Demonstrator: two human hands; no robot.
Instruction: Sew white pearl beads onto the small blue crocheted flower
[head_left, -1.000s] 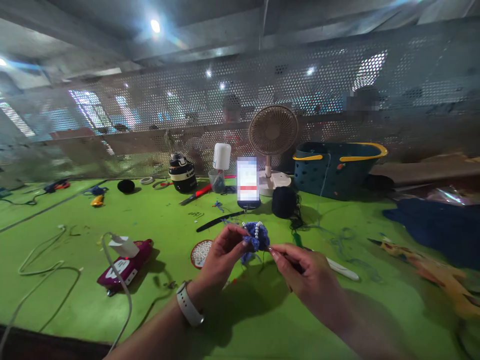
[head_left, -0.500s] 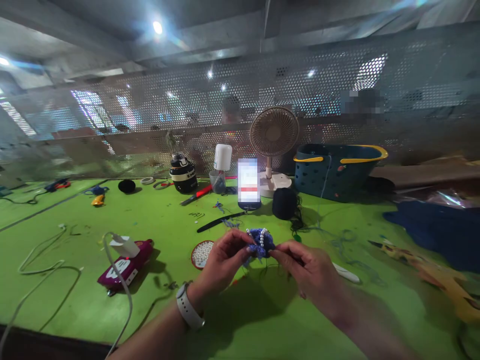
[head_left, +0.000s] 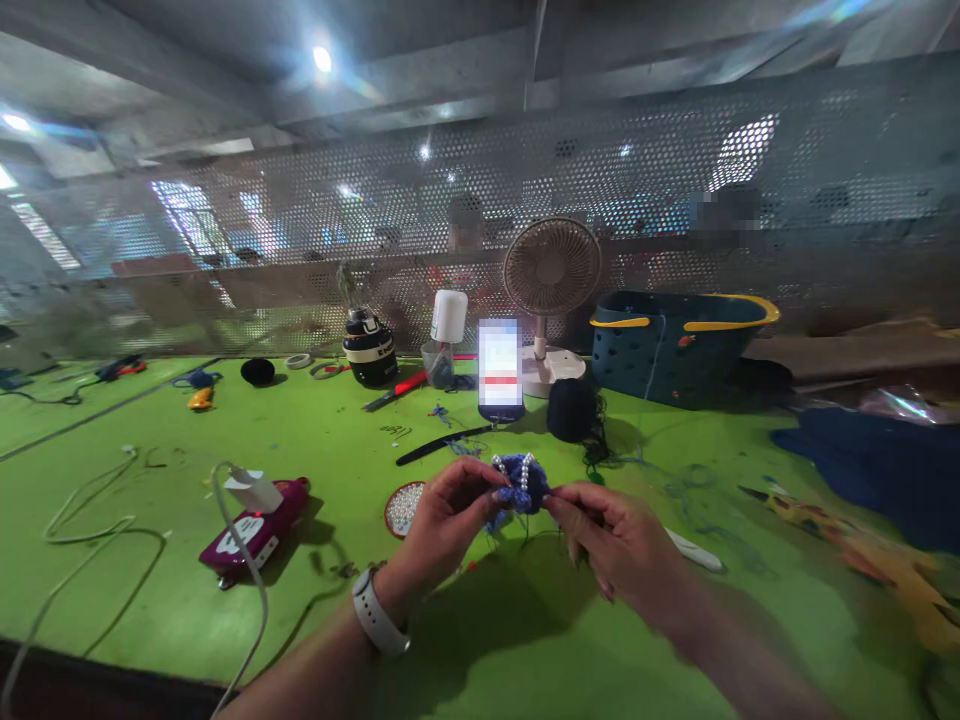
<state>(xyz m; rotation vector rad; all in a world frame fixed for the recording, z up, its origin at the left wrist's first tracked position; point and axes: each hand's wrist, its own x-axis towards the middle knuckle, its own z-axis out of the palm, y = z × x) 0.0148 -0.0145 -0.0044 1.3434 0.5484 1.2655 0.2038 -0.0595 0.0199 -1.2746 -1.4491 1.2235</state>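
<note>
My left hand (head_left: 442, 520) pinches a small blue crocheted piece (head_left: 520, 484) trimmed with white pearl beads, held just above the green table (head_left: 487, 640). My right hand (head_left: 611, 535) is closed against the right side of the same piece, fingers pinched on something thin that I cannot make out. A white watch sits on my left wrist. A round dish of white beads (head_left: 403, 507) lies just left of my left hand. A white tool (head_left: 694, 549) lies on the table behind my right hand.
A phone (head_left: 500, 370), a ball of dark yarn (head_left: 571, 409), a small fan (head_left: 551, 275) and a blue basket (head_left: 675, 340) stand behind the hands. A magenta device (head_left: 251, 530) with a white cable lies left. Dark blue fabric (head_left: 877, 455) lies at the right. A perforated screen backs the table.
My right hand has moved left to meet the blue piece, and both hands have closed together on it. The view has shifted slightly.
</note>
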